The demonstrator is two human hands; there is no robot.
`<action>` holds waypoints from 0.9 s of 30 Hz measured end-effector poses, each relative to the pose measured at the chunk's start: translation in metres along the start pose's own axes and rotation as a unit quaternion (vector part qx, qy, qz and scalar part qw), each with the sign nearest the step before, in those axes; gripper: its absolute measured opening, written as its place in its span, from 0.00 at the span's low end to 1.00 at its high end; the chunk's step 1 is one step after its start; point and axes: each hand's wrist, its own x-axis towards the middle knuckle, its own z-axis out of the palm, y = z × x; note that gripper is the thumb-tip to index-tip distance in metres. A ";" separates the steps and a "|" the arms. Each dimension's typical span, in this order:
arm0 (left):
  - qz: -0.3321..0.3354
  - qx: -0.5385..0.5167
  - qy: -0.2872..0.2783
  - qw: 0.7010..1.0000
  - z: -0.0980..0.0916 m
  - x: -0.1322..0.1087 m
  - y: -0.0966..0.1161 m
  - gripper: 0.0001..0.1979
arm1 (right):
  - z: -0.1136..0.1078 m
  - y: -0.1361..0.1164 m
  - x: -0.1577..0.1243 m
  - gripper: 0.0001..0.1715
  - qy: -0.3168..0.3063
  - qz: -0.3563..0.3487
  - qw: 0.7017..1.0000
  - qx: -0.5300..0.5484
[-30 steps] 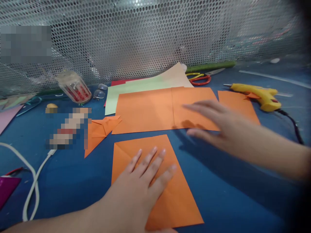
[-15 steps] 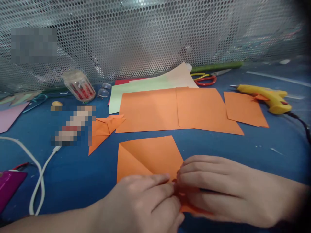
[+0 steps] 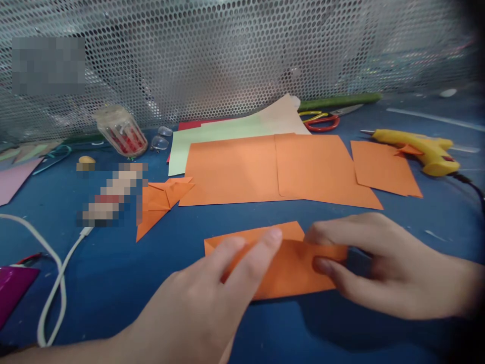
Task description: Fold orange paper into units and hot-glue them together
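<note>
An orange sheet of paper, folded over with its layers partly raised, lies before me on the blue table. My right hand pinches its right end between thumb and fingers. On the left, my left hand reaches over the paper with two fingers stretched out and apart across the upper layer; its other fingers are mostly hidden. A folded orange paper shape rests to the left, beyond the sheet.
Orange sheets overlap pale green paper at the back. A yellow glue gun lies right, near scissors and a smaller orange sheet. Leftward are a tipped jar, a white cable and a purple object.
The near part of the orange sheet has been brought up over the far part. My right hand now pinches its right end; my left hand's fingers have moved up and spread.
</note>
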 end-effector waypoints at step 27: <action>0.112 0.135 -0.084 0.981 0.040 -0.028 0.009 0.25 | 0.023 -0.017 0.009 0.23 0.099 0.033 0.992 -0.075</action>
